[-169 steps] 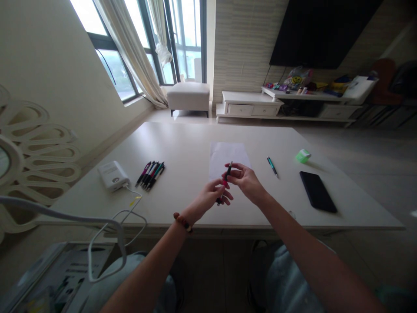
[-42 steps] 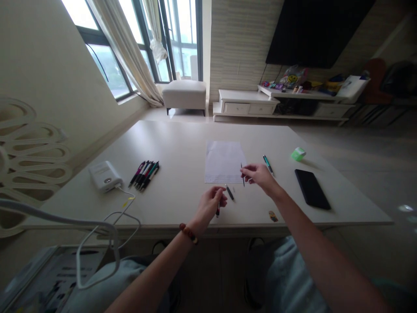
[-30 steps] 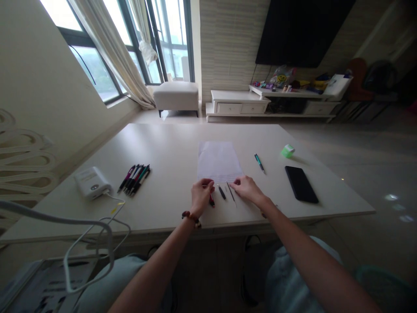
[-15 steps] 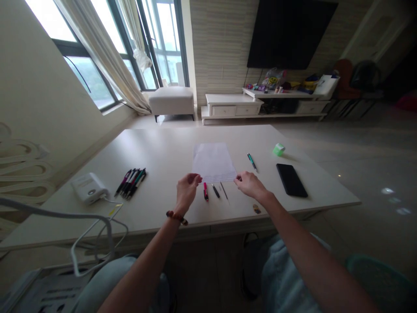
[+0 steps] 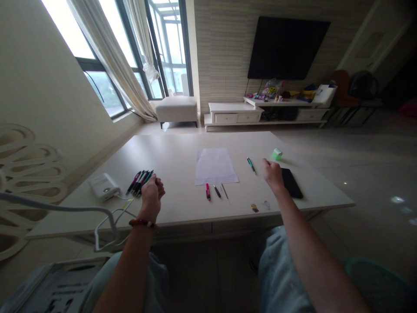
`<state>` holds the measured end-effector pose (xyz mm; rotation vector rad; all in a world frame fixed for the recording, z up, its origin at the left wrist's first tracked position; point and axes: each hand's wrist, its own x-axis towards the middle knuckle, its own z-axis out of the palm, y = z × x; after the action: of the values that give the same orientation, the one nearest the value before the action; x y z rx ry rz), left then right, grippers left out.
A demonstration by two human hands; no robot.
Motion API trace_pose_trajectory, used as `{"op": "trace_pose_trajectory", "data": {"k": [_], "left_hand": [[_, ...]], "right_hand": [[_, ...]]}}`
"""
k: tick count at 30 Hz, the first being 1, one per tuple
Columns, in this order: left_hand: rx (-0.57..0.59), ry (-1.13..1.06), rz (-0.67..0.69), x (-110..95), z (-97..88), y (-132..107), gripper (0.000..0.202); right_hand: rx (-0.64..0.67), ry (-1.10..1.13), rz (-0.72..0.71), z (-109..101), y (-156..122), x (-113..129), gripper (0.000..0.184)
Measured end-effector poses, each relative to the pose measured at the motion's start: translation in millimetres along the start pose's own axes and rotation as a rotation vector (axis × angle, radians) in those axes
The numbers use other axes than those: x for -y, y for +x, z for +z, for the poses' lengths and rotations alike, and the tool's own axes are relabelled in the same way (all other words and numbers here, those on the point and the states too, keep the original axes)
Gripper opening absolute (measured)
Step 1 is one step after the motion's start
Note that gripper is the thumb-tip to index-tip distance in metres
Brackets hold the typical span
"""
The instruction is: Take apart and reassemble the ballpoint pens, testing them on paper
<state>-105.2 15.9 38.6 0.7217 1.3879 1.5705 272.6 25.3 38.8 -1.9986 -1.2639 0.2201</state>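
Well, white table [image 5: 169,152], paper sheet [image 5: 215,167] at middle. Three pen parts lie in row on near side: pink piece [image 5: 207,191], black piece [image 5: 216,191], thin refill [image 5: 224,191]. Left hand [image 5: 151,193] clenched at pen bunch [image 5: 140,183], grasp unclear. Right hand [image 5: 273,174] loose, holding nothing seen, beside black phone [image 5: 291,182].

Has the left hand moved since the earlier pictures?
Yes. Measured against the sheet of paper, the left hand has moved left, away from the sheet, and is now over the group of pens.
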Motion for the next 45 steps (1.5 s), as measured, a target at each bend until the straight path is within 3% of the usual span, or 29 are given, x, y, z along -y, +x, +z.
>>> {"op": "trace_pose_trajectory", "data": {"k": [3, 6, 13, 15, 19, 23, 27, 31, 34, 36, 40, 42, 45], "left_hand": [[-0.024, -0.143, -0.071, 0, -6.4, 4, 0.029], [-0.019, -0.148, -0.093, 5, -10.1, 7, 0.027], [0.126, 0.157, -0.049, 40, 6.3, 4, 0.026], [0.200, 0.297, -0.004, 51, 17.5, 1, 0.028], [0.367, 0.876, 0.361, 70, 44.1, -14, 0.037], [0.436, 1.262, 0.519, 86, 68.5, -32, 0.042], [0.467, 1.420, 0.548, 94, 80.1, -38, 0.031], [0.500, 1.385, 0.510, 92, 75.4, -34, 0.023], [0.485, 1.185, 0.497, 87, 67.3, -33, 0.023], [0.482, 0.953, 0.467, 85, 62.9, -34, 0.023], [0.551, 0.525, 0.340, 85, 58.1, -39, 0.023], [0.592, 0.434, 0.292, 84, 56.6, -43, 0.023], [0.621, 0.399, 0.266, 84, 54.0, -49, 0.024]], "right_hand": [[-0.043, 0.038, 0.016, 5, -3, -2, 0.052], [0.001, 0.019, -0.001, 15, -4, -2, 0.050], [0.380, -0.188, -0.135, 41, -14, 10, 0.025], [0.522, -0.227, -0.187, 48, -21, 16, 0.023], [0.722, -0.280, -0.262, 62, -36, 26, 0.026], [0.773, -0.327, -0.297, 74, -45, 36, 0.028], [0.733, -0.413, -0.265, 84, -51, 44, 0.027], [0.662, -0.499, -0.254, 93, -53, 46, 0.030], [0.631, -0.438, -0.236, 95, -49, 46, 0.023], [0.607, -0.241, -0.202, 93, -46, 49, 0.018], [0.501, 0.446, -0.146, 83, -48, 62, 0.013], [0.462, 0.718, -0.164, 78, -54, 70, 0.013], [0.425, 0.891, -0.207, 73, -66, 80, 0.017]]}}
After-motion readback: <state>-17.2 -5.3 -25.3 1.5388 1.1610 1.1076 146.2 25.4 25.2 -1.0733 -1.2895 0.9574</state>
